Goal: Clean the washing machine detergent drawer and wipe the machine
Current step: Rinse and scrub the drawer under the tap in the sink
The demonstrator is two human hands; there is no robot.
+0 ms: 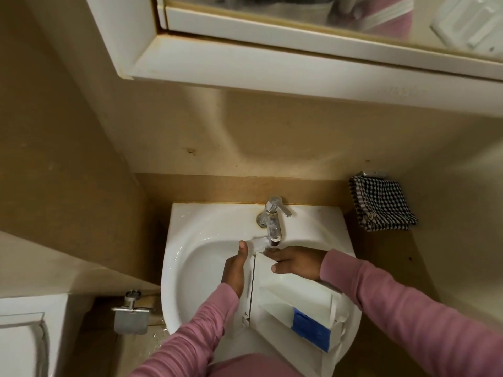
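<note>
1. The white detergent drawer (288, 295) lay tilted in the sink (174, 268). Its far end was under the tap (273, 221) and its near end stuck out over the sink's front right rim.
2. A blue insert (311, 329) sat in the drawer's near compartment, close to the sink's front edge.
3. The left hand (235, 268) was over the middle of the sink bowl and gripped the drawer's left wall. The thumb pointed up along that wall towards the tap, and the other fingers were hidden behind the drawer.
4. The right hand (296, 263) lay across the drawer's far end at the back of the sink and held it. Its thumb was pressed on the inner face and its fingers reached over the far edge, right below the spout.
5. Both arms wore pink sleeves (408, 308) and came in over the front of the sink.
6. Whether water was running into the sink could not be told.
7. A black-and-white checked cloth (381, 205) hung on the wall to the right of the sink, level with the tap.
8. A metal toilet-roll holder (132, 315) was fixed low on the wall to the left of the sink.
9. A white-framed mirror cabinet (272, 58) hung on the wall above the sink.
</note>
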